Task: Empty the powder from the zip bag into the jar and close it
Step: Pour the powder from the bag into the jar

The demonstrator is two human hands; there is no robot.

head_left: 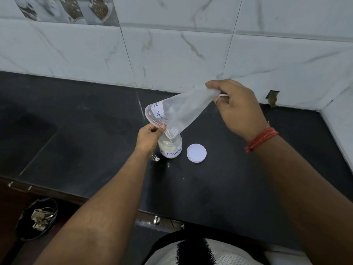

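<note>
A clear zip bag (183,109) with a white handwritten label is tipped mouth-down over a small clear jar (170,148) on the black counter. The jar is uncapped, holds pale powder and carries a label reading "POWDER". My left hand (150,137) pinches the bag's open zip edge right above the jar mouth. My right hand (238,109) holds the bag's bottom end up high, behind and to the right. The bag looks almost empty. The jar's white lid (196,153) lies flat on the counter just right of the jar.
A little spilled powder (156,158) lies on the black counter (86,131) left of the jar. Marbled wall tiles (172,54) rise behind and at the right. Below the counter's front edge at the lower left stands a dark bin (37,219) with scraps.
</note>
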